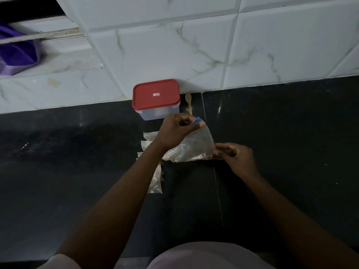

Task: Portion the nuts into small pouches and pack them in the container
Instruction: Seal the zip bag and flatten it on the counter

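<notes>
Together, left hand and right hand pinch the bag.

Dim, soft, wide-angle edge distortion

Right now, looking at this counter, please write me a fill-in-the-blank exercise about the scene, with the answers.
1. The lid on the container is ____ in colour.
2. Just right of the container lies a wooden ____.
3. The container stands against the tiled ____.
4. The left hand pinches the clear bag at its ____ top strip.
Answers: red; spoon; wall; blue.
</notes>
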Available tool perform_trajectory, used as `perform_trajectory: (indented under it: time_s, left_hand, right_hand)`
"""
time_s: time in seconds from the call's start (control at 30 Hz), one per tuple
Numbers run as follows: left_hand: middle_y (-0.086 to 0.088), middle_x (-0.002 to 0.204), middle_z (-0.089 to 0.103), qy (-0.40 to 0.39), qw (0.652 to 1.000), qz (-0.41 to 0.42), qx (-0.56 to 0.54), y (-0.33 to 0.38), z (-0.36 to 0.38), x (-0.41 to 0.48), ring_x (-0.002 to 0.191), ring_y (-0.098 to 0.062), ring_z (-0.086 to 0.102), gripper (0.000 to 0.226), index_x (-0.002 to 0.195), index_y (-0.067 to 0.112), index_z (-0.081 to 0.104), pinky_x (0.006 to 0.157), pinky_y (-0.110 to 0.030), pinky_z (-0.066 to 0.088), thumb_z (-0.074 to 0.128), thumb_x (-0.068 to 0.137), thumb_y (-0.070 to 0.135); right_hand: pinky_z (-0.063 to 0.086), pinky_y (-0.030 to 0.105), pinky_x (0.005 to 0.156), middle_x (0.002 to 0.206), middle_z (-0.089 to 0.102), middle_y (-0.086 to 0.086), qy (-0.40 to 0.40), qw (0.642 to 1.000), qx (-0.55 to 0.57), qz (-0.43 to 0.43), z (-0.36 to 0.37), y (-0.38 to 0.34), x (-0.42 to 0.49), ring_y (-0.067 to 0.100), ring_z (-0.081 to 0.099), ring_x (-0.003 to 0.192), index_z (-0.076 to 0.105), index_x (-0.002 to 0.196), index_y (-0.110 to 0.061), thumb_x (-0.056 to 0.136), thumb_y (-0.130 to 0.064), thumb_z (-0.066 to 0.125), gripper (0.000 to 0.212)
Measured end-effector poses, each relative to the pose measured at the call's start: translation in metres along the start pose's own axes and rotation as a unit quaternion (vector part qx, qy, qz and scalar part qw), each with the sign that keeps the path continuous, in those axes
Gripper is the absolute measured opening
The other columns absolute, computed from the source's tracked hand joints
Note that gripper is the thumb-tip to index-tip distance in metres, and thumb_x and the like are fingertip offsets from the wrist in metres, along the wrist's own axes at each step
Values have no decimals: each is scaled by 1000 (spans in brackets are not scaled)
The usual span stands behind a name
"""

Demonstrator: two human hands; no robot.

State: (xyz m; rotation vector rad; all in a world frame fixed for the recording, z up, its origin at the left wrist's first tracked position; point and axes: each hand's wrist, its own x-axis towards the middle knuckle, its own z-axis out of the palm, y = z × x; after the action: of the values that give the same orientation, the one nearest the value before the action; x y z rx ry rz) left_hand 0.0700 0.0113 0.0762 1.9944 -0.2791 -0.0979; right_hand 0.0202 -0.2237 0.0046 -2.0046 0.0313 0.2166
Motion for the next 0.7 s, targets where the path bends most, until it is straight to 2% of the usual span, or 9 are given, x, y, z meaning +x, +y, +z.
perform_trajectory:
  time_s: [0.07, 0.13, 0.2, 0.33, 0.4, 0.5, 0.57, 0.63, 0.7]
  left_hand:
    - [0, 96, 78, 0, 1000, -7, 1, 0, -2, 2, 87, -12, 74, 13, 104, 15, 78, 82, -27, 59, 69, 97, 22]
    - [4, 96, 77, 11, 1000, 3, 25, 0, -4, 4, 86, -7, 73, 13, 104, 16, 77, 80, -19, 56, 68, 98, 22]
    - [7, 95, 76, 31, 998, 18, 57, -1, -4, 6, 86, -3, 71, 12, 104, 16, 77, 78, -14, 54, 69, 97, 22]
    - [8, 91, 74, 90, 992, 28, 86, -7, -3, 4, 82, -4, 70, 16, 104, 14, 78, 73, -15, 54, 70, 96, 25]
    - [15, 86, 71, 103, 989, 31, 98, -9, 1, 2, 79, -1, 69, 14, 102, 16, 78, 70, -12, 51, 70, 96, 26]
    - [18, 86, 70, 59, 993, 18, 96, -4, 5, 3, 81, 2, 68, 11, 102, 20, 77, 72, -10, 51, 69, 97, 26]
    - [13, 90, 72, 8, 996, 15, 89, 3, 6, 6, 85, -1, 69, 9, 102, 23, 75, 77, -15, 54, 68, 98, 26]
    - [8, 96, 74, -34, 995, 20, 95, 7, 8, 9, 89, -6, 69, 11, 106, 26, 73, 82, -22, 56, 67, 98, 28]
    - [2, 103, 74, -64, 992, 22, 110, 9, 11, 11, 91, -10, 68, 24, 118, 24, 71, 82, -26, 56, 68, 97, 34]
  right_hand:
    - [49, 2, 76, 96, 76, -16, -8, 1000, -12, 8, -1, 3, -2, -10, 69, 90, 76, 105, -28, 89, -16, 76, 20]
    - [49, 3, 74, 93, 75, -18, -23, 999, -32, 20, -1, 7, -5, -12, 68, 89, 75, 100, -32, 90, -17, 75, 18]
    - [50, 7, 73, 93, 74, -17, -24, 998, -40, 30, -2, 9, -7, -12, 67, 90, 73, 99, -35, 91, -18, 74, 19]
    - [52, 15, 74, 92, 74, -12, -5, 999, -30, 35, -7, 10, -7, -9, 67, 85, 72, 99, -31, 94, -18, 70, 14]
    - [54, 18, 76, 90, 73, -11, 8, 999, -21, 43, -12, 11, -5, -8, 66, 82, 71, 98, -30, 95, -17, 69, 13]
    - [56, 26, 87, 94, 73, -13, -9, 997, -36, 64, -15, 12, -1, -7, 66, 86, 71, 100, -31, 91, -14, 73, 19]
    - [55, 30, 94, 109, 69, -16, -12, 996, -63, 69, -12, 8, 2, -2, 63, 98, 68, 115, -32, 85, -14, 78, 36]
    - [49, 28, 95, 128, 59, -16, -3, 996, -75, 43, -8, -3, 5, 2, 55, 113, 58, 133, -31, 82, -21, 81, 57]
    - [43, 25, 96, 137, 52, -18, 3, 999, -45, 6, -4, -18, 9, 2, 49, 121, 52, 140, -32, 83, -26, 80, 64]
